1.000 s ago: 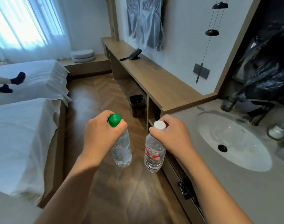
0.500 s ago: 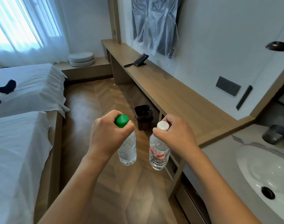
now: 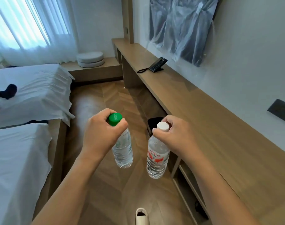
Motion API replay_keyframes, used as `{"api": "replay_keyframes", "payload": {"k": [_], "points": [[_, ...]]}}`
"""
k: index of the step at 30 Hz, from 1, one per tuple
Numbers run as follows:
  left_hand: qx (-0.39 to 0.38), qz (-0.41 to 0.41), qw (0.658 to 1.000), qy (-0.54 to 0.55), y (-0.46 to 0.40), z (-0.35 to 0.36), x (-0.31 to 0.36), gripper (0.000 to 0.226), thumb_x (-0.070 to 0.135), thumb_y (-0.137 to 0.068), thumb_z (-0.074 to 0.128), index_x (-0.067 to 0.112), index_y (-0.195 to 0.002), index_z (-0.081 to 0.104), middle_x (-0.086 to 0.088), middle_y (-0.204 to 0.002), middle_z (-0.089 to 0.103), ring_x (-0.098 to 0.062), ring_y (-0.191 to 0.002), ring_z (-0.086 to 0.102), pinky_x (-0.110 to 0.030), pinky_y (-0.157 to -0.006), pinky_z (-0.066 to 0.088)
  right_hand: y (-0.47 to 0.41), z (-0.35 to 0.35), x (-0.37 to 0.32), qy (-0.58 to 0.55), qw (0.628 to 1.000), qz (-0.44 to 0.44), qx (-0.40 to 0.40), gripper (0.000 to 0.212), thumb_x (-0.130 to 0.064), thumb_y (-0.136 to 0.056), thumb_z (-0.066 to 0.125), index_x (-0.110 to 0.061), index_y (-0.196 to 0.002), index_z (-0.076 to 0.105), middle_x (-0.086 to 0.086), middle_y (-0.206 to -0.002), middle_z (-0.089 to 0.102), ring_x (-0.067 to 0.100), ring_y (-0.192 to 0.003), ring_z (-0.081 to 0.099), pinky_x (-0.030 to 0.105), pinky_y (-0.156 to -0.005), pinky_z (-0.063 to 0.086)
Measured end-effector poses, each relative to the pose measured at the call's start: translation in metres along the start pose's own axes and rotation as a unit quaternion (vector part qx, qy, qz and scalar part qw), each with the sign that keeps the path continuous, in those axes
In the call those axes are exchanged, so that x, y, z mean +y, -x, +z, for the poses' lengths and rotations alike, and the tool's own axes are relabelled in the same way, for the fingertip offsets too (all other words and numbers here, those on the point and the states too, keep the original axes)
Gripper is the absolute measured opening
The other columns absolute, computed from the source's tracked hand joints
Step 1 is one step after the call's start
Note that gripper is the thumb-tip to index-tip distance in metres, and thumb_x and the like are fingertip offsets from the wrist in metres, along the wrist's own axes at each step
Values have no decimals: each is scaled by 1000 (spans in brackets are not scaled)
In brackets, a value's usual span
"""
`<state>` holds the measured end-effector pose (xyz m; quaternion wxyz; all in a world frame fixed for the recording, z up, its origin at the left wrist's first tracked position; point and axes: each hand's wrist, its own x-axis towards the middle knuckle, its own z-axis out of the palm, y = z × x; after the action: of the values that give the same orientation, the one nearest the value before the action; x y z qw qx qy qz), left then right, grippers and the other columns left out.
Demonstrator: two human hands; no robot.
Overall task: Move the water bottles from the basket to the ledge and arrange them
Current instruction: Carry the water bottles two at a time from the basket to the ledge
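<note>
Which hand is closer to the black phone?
Right. The right hand, holding the white-capped bottle, is beside the ledge where the phone sits. The left hand, with the green-capped bottle, is farther out over the floor.

Two water bottles side by side above the floor [image 3: 96,189], one [image 3: 123,150] in the left hand [image 3: 101,135], other [image 3: 157,157] in the right hand [image 3: 177,137]. Ledge [image 3: 211,125] along the wall at right, telephone [image 3: 157,65] on its far part. Two beds [image 3: 17,163] at left. Bin [image 3: 152,123] on the floor behind the right bottle, under the ledge's edge.
</note>
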<state>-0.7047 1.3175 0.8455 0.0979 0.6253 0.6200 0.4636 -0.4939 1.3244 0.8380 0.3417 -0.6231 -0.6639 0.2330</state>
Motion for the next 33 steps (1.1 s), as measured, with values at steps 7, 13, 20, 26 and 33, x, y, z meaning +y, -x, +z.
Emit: {"api": "replay_keyframes", "payload": {"k": [7, 13, 20, 26, 33], "points": [[13, -16, 999, -30, -139, 32, -50, 11, 24, -74, 74, 25, -71, 64, 7, -61, 58, -8, -62, 55, -10, -51, 35, -149, 45, -5, 12, 1000, -14, -25, 24, -41, -72, 70, -22, -76, 56, -8, -67, 61, 13, -68, 60, 37, -60, 52], [29, -34, 998, -35, -245, 53, -97, 11, 26, -74, 72, 27, -71, 62, 8, -60, 57, -7, -58, 53, -20, -53, 37, -267, 81, -21, 6, 1000, -13, -22, 23, -43, -72, 70, -24, -76, 58, -10, -69, 61, 12, -69, 60, 40, -63, 55], [11, -19, 999, -28, -364, 76, -172, 14, 26, -76, 74, 29, -71, 61, 10, -62, 59, -6, -63, 56, -13, -52, 36, -399, 144, -38, 13, 999, -23, -26, 21, -41, -73, 70, -25, -75, 58, -9, -70, 62, 10, -68, 60, 35, -59, 53], [-14, 9, 1000, -21, -481, 83, -233, 22, 25, -75, 75, 34, -67, 57, 12, -58, 55, -6, -61, 54, -11, -51, 36, -516, 192, -66, 14, 999, -19, -22, 21, -40, -75, 71, -25, -77, 57, -8, -72, 61, 10, -69, 60, 32, -57, 52], [-18, -49, 998, 31, -612, 108, -312, 15, 22, -76, 75, 28, -71, 63, 11, -63, 59, -7, -58, 53, -19, -54, 41, -658, 254, -92, 4, 1000, -15, -24, 21, -39, -76, 73, -24, -81, 58, -8, -75, 61, 8, -71, 60, 23, -55, 44]]}}
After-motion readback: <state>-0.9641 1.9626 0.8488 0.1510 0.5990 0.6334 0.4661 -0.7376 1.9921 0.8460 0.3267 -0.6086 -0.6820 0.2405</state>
